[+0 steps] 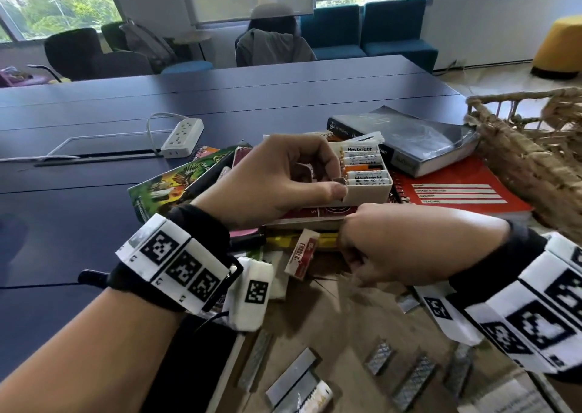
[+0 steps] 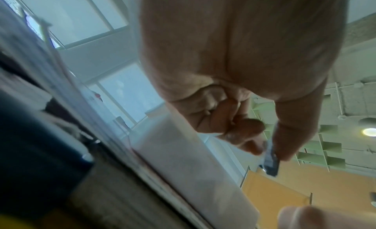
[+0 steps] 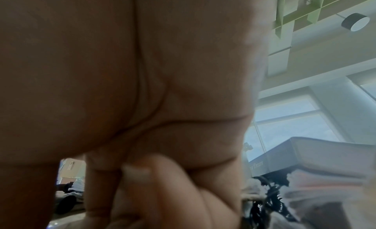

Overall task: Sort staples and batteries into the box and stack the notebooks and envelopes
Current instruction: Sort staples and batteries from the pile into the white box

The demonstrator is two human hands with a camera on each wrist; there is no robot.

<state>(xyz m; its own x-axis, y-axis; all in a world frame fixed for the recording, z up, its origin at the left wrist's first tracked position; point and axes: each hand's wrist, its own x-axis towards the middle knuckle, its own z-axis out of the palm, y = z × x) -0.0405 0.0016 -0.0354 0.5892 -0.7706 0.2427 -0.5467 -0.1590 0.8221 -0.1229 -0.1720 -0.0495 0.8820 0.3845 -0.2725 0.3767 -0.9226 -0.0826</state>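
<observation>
Box (image 1: pixel 368 192), frame centre: cream-white. Batteries (image 1: pixel 362 160) inside it: white with black lettering; one carries an orange band. Notebook (image 1: pixel 466 189), right of centre: red-orange cover with white lines. Book (image 1: pixel 406 141), upper right: dark grey. Staple strips (image 1: pixel 379 357), lower frame: silver-grey. Eraser (image 1: pixel 302 253), centre: red and white. Table (image 1: pixel 126 104), left: navy blue. Basket (image 1: pixel 535 148), right edge: tan woven.

The box (image 1: pixel 367 189) sits on a notebook (image 1: pixel 310 215) ahead of me, batteries (image 1: pixel 362 163) in its right compartment; my left hand (image 1: pixel 277 176) over its left side; my right hand (image 1: pixel 400 245) just before it; loose staples (image 1: pixel 379 357) nearest me; eraser (image 1: pixel 300 256) between my hands; basket (image 1: pixel 535 154) far right; power strip (image 1: pixel 182 137) behind left.
</observation>
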